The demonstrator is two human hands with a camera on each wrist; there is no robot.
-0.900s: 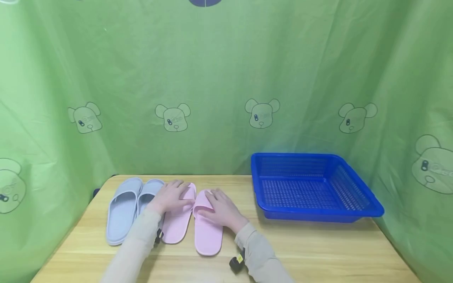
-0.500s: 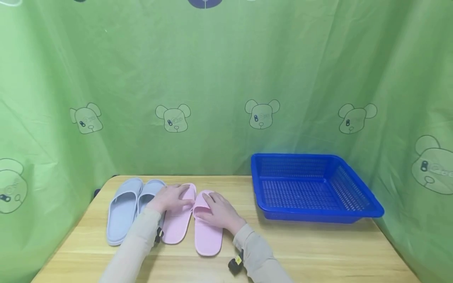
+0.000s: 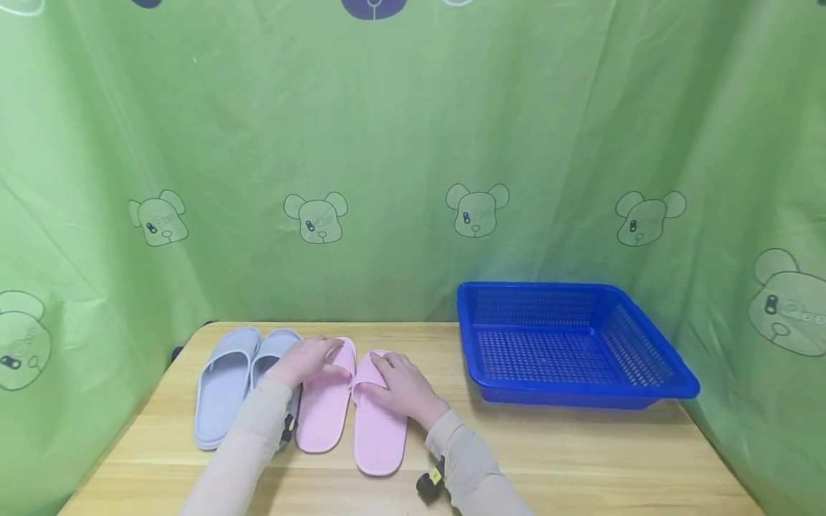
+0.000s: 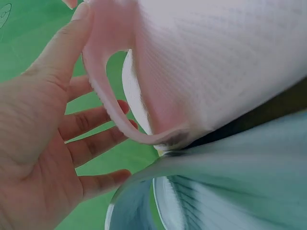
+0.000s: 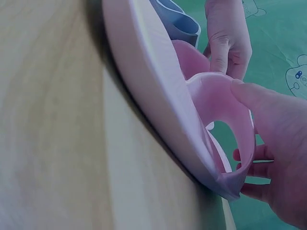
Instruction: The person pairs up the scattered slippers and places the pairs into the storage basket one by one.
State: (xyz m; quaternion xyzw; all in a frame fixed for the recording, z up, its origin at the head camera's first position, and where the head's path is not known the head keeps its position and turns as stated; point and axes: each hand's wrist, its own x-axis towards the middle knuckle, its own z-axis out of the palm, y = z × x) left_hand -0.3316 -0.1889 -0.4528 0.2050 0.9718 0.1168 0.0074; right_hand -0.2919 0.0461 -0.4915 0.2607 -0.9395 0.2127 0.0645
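Two pink open-toed slippers stand side by side on the wooden table, toes pointing away. My left hand (image 3: 303, 362) holds the left pink slipper (image 3: 323, 419) by its front strap. In the left wrist view, the thumb is against the strap's edge, with the other fingers spread beyond its outer side. The right pink slipper (image 3: 381, 444) is gripped at its strap by my right hand (image 3: 405, 390). From the right wrist, the thumb sits on top of the strap and the fingertips reach its far side. Both toe ends are partly covered by the hands in the head view.
A pair of light grey-blue slippers (image 3: 222, 401) lies at the table's left, one partly behind my left forearm. At the back right stands a blue mesh basket (image 3: 581, 398). A green curtain (image 3: 400, 129) with bear-head drawings surrounds the wooden table (image 3: 568, 466).
Both pink slippers have shifted slightly toward me since half a second ago, with my hands at their straps. The grey-blue slippers and the basket look unmoved.
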